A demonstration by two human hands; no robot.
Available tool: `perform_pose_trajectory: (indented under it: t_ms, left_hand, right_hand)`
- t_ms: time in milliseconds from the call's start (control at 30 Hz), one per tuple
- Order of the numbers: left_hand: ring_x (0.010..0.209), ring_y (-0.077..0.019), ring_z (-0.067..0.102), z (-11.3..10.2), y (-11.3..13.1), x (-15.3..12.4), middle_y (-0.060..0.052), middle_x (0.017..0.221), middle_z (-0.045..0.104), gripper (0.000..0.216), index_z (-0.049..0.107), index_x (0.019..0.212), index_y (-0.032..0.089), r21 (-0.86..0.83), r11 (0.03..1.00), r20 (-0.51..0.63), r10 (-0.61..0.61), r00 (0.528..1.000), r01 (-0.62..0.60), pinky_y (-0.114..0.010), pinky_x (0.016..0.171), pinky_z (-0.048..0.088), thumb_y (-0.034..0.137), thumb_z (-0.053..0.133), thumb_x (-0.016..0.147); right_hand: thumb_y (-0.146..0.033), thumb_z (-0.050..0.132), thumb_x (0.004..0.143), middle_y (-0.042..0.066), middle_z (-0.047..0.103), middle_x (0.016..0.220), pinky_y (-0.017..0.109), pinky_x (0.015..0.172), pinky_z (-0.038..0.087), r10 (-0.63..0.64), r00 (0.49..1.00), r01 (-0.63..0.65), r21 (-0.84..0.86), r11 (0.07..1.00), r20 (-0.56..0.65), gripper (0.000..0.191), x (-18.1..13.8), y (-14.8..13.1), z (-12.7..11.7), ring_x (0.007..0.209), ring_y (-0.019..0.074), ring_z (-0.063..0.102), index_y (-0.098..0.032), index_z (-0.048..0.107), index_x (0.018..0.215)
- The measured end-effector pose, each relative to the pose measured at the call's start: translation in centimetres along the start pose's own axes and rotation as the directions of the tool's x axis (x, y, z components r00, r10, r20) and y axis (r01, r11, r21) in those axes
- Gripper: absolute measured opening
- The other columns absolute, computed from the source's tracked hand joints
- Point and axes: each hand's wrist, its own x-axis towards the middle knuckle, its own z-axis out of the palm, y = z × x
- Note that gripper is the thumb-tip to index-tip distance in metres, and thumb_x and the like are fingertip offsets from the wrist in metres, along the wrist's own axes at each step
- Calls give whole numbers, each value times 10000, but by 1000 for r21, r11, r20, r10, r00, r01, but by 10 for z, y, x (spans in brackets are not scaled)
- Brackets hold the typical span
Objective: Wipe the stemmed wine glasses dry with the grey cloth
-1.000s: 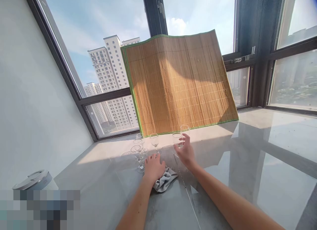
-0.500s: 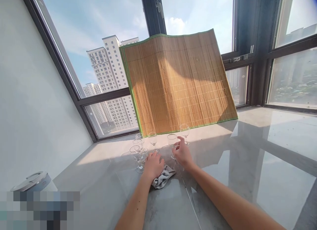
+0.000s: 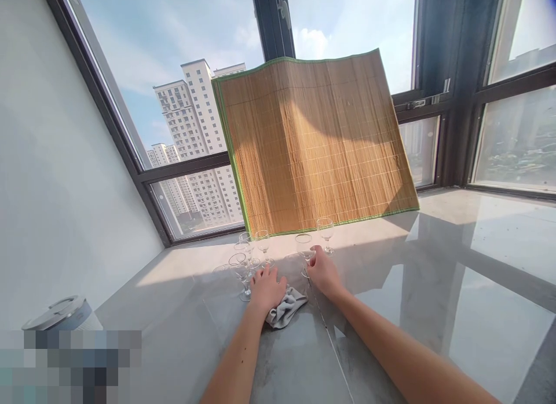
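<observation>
My right hand (image 3: 325, 273) is closed around the lower part of a clear stemmed wine glass (image 3: 303, 240), which is upright; the fingers partly cover its stem. My left hand (image 3: 268, 289) has its fingers stretched forward and apart, over the near-left side of a crumpled grey cloth (image 3: 286, 308). Its fingertips are at the base of another upright wine glass (image 3: 262, 240); whether they touch it I cannot tell. Left of that hand stand a nearer wine glass (image 3: 238, 260) and others overlapping behind it. One more wine glass (image 3: 325, 225) stands beyond my right hand.
A bamboo mat (image 3: 317, 143) with green edging leans against the window behind the glasses. The glossy grey tiled ledge (image 3: 391, 317) carries everything. A lidded cup (image 3: 61, 314) stands at lower left, partly covered by a blurred patch. A white wall (image 3: 65, 178) bounds the left.
The glass beyond my left hand has shifted left, closer to the left group, and my left fingers have spread and moved slightly left. My right hand remains at its glass, its index finger lower.
</observation>
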Motion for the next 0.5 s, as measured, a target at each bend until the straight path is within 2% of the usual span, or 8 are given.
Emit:
perform_pose_trajectory:
  t_ms: [167, 233, 300, 367, 433, 500]
  left_hand:
    - [1461, -319, 233, 1, 0, -1, -96, 1599, 285, 613, 443, 1425, 241, 14, 999, -17, -33, 999, 33, -537, 1159, 192, 532, 300, 905]
    - [1460, -333, 226, 0, 3, -4, -114, 1592, 295, 618, 454, 1420, 217, 10, 1000, -61, -21, 998, 22, -540, 1163, 183, 528, 321, 904]
    - [1432, -327, 277, -3, 9, -9, -116, 1557, 359, 594, 478, 1406, 200, 3, 997, -127, 72, 989, -72, -510, 1169, 201, 490, 350, 904]
    - [1366, -281, 372, -6, 16, -15, -94, 1468, 480, 534, 528, 1367, 208, -23, 969, -157, 241, 958, -248, -438, 1164, 252, 427, 358, 910]
    - [1293, -239, 442, -8, 22, -20, -70, 1374, 564, 484, 586, 1312, 226, -66, 914, -130, 389, 912, -399, -380, 1139, 308, 376, 349, 917]
    - [1279, -232, 451, -9, 26, -23, -64, 1365, 563, 468, 616, 1286, 245, -97, 884, -90, 450, 888, -458, -370, 1124, 333, 361, 357, 914]
  right_hand:
    - [-22, 503, 694, -16, 606, 722, 225, 539, 290, 12, 1000, -11, -99, 995, 12, 493, 0, 1, -1, 645, 152, 549, -202, 508, 1153]
    - [-20, 502, 704, -5, 613, 734, 233, 538, 283, 21, 1000, -19, -134, 991, 13, 479, -1, 1, -2, 640, 156, 549, -201, 512, 1147]
    - [-23, 502, 714, 0, 618, 734, 240, 539, 282, 21, 1000, -18, -149, 989, 14, 464, 0, 1, -2, 638, 160, 551, -198, 512, 1144]
    - [-23, 501, 716, 2, 625, 732, 244, 547, 293, 16, 1000, -14, -135, 991, 15, 455, 1, 2, -2, 644, 163, 560, -194, 511, 1138]
    - [-20, 499, 707, 0, 634, 732, 244, 560, 313, 18, 1000, -15, -101, 995, 21, 453, 3, 3, -1, 655, 164, 575, -192, 512, 1126]
    - [-17, 491, 698, -6, 646, 728, 243, 574, 337, 18, 999, -16, -52, 999, 39, 456, 4, 5, 1, 667, 165, 590, -193, 514, 1118]
